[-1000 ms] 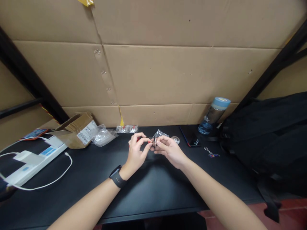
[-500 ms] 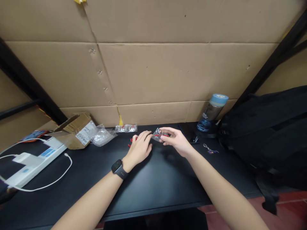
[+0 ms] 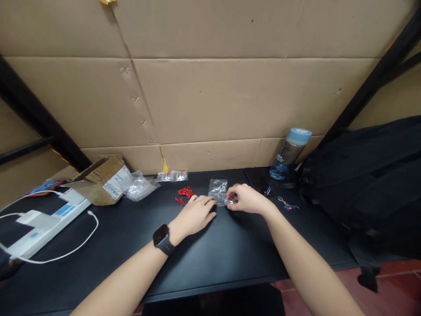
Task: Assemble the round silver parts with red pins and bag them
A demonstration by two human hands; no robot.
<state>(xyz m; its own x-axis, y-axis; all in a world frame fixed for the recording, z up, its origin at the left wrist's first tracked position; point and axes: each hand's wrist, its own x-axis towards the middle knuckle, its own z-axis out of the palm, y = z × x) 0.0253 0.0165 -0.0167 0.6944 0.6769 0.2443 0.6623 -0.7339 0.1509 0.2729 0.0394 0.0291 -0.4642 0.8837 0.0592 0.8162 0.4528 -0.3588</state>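
Note:
My left hand [image 3: 196, 213] lies palm down on the black tabletop with its fingers stretched out. Its fingertips touch the lower left edge of a small clear plastic bag [image 3: 217, 188], which rests flat. To the bag's right, my right hand [image 3: 249, 199] is closed, with fingers and thumb pinching a small round silver piece with red on it [image 3: 230, 200]; the fingers partly hide it. A little heap of red cords [image 3: 186, 192] lies beyond my left hand, with one short loop apart from it. A dark watch [image 3: 161, 236] is on my left wrist.
Two bagged silver discs [image 3: 173, 176] lie along the cardboard wall. Left are crumpled clear plastic [image 3: 140, 188], an opened carton [image 3: 98, 177] and a white power strip [image 3: 42, 230]. Right are a phone [image 3: 258, 182], a bottle [image 3: 289, 153], a keychain [image 3: 288, 205] and a black backpack [image 3: 365, 184].
The small bag now lies flat on the table between my hands. My right hand has moved down and slightly right with the silver piece. My left hand has shifted, uncovering the red cords.

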